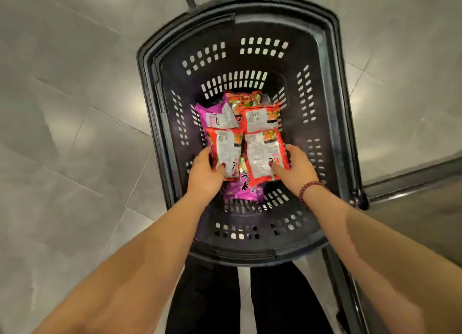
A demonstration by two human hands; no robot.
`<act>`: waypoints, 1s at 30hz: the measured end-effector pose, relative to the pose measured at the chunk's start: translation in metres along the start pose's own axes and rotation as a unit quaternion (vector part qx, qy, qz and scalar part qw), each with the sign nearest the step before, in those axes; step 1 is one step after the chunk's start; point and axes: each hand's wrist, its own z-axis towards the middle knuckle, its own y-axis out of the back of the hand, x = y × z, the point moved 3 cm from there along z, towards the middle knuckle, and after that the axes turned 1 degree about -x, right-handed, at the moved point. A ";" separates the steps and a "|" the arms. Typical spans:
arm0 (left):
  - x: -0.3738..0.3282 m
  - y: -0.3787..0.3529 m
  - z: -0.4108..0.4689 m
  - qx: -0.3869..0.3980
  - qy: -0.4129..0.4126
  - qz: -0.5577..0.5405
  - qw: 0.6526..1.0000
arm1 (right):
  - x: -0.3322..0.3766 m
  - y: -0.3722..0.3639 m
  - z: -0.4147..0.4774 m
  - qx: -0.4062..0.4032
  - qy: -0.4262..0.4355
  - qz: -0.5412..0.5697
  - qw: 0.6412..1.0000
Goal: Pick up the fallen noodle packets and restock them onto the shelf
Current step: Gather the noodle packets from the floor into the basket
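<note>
Grey tile floor (62, 108), black slotted basket (147, 83) standing on it, noodle packets (260, 118) piled at its bottom. left hand (205, 173) pinches left red packet (226, 148) at its near edge, thumb on top; right hand (297, 171) pinches right red packet (262, 153) the same way. purple packet (243, 191) lies under both. bead bracelet (311, 191) on right wrist

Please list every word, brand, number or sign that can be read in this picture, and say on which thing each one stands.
Nothing can be read with certainty.
Left red packet: white panel of print, too small and blurred.
Right red packet: white panel of print, also too blurred.
Lower purple packet: large characters, blurred, not readable.
Basket: no text seen.
</note>
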 end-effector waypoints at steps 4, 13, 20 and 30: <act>-0.027 0.018 -0.031 0.048 -0.123 0.086 0.988 | 0.018 0.017 -0.038 -0.022 0.066 -0.112 0.991; -0.119 0.078 -0.163 0.088 -0.368 0.364 0.851 | 0.086 0.087 -0.194 -0.141 0.146 -0.212 0.956; -0.176 0.114 -0.274 0.097 -0.511 0.355 0.777 | 0.097 0.121 -0.346 -0.253 0.076 -0.143 0.954; -0.198 0.067 -0.440 0.197 -0.700 0.339 0.598 | 0.032 0.100 -0.537 -0.454 -0.107 -0.002 0.884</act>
